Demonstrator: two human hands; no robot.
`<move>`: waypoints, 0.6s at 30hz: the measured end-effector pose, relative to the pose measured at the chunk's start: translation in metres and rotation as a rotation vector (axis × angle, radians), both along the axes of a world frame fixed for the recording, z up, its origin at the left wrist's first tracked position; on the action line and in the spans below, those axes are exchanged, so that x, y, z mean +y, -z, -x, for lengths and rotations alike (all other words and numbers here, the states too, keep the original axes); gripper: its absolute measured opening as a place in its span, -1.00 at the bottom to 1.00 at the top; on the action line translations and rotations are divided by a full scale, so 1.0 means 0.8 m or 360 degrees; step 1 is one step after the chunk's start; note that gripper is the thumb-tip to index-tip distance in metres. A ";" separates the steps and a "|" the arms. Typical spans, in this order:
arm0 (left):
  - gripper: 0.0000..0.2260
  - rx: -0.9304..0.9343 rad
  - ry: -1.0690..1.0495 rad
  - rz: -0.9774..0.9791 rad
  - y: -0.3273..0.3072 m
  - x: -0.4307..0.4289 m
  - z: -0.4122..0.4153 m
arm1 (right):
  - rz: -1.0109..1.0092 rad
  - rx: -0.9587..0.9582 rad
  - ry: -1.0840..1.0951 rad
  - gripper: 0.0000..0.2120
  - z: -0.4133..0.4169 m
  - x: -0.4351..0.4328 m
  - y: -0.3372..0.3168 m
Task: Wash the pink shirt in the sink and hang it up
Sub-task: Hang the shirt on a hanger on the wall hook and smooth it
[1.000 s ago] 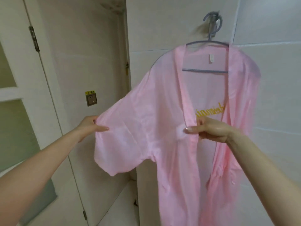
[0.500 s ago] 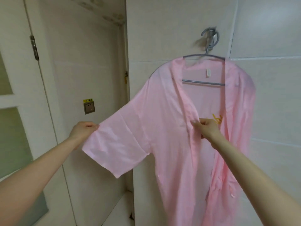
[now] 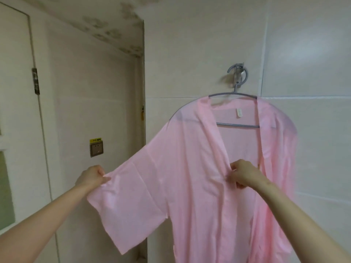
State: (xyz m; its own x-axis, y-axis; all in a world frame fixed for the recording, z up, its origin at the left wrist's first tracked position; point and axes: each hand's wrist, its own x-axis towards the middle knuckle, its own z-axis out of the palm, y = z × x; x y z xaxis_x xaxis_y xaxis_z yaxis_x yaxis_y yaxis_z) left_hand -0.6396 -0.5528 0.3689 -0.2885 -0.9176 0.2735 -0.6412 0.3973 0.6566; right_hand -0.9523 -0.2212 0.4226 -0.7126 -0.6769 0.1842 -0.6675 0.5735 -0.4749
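1. Hanging on a grey hanger from a wall hook, the pink shirt is being smoothed out, probably the last step.
2. Left hand pinches the sleeve hem; right hand grips the front edge.
3. Next likely: release both gently.

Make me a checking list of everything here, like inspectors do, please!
Surface: no sink or table in view; the shirt hangs against a tiled wall.
Job's things: pink shirt, front open, on a grey hanger that hangs from a hook on the wall.
Clutter: nothing seen.
Hands: left hand pinches the edge of the sleeve and holds it out sideways; right hand pinches the shirt's front edge.
Cables: nothing seen.
Surroundings: door with a hinge on the left, wall plate with a yellow label, stained ceiling.
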 end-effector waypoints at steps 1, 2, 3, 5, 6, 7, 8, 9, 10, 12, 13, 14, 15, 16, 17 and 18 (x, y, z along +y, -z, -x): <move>-0.85 -0.0128 0.0019 -0.0030 0.000 -0.005 0.003 | -0.0161 0.0040 -0.0001 -0.89 0.003 0.002 -0.003; -0.85 -0.0286 0.0039 -0.0050 -0.001 -0.008 0.006 | -0.0268 0.0036 -0.0018 -0.84 0.001 0.007 -0.007; -0.86 -0.0428 0.0050 -0.0032 -0.003 -0.009 0.012 | -0.0297 0.0025 -0.0032 -0.77 0.000 0.014 -0.011; -0.86 -0.0477 0.0025 0.0153 -0.016 0.000 0.036 | -0.0050 0.0010 0.0005 -0.70 0.007 0.029 -0.021; -0.85 -0.0387 0.0017 0.0302 -0.026 0.011 0.054 | 0.0198 0.0051 0.0070 -0.70 0.011 0.036 -0.026; -0.85 -0.0249 0.0034 0.0467 -0.038 0.028 0.077 | 0.0487 0.0121 0.0190 -0.70 0.017 0.041 -0.031; -0.85 -0.0080 0.0100 0.0613 -0.052 0.050 0.101 | 0.0732 0.0263 0.0357 -0.70 0.025 0.046 -0.035; -0.86 0.0094 0.0230 0.0706 -0.066 0.078 0.127 | 0.0857 0.0461 0.0518 -0.69 0.034 0.051 -0.038; -0.86 0.0226 0.0406 0.0747 -0.078 0.110 0.152 | 0.0873 0.0626 0.0629 -0.64 0.041 0.055 -0.036; -0.86 0.0344 0.0783 0.0765 -0.095 0.170 0.199 | 0.0645 0.0730 0.0722 -0.53 0.058 0.060 -0.024; -0.87 0.0333 0.0930 0.0767 -0.097 0.195 0.221 | 0.0506 0.0738 0.0696 -0.57 0.067 0.062 -0.015; -0.87 0.0309 0.1063 0.0767 -0.099 0.218 0.241 | 0.0435 0.0771 0.0644 -0.69 0.071 0.063 -0.009; -0.87 0.0293 0.1201 0.0733 -0.097 0.237 0.259 | 0.0441 0.0779 0.0600 -0.80 0.075 0.064 -0.006; -0.86 0.0301 0.1355 0.0644 -0.094 0.254 0.275 | 0.0532 0.0727 0.0519 -0.85 0.073 0.067 -0.008; -0.86 0.0328 0.1517 0.0475 -0.090 0.268 0.289 | 0.0679 0.0572 0.0347 -0.81 0.070 0.068 -0.012; -0.82 0.0355 0.1653 0.0244 -0.087 0.280 0.301 | 0.0815 0.0322 0.0075 -0.77 0.063 0.068 -0.019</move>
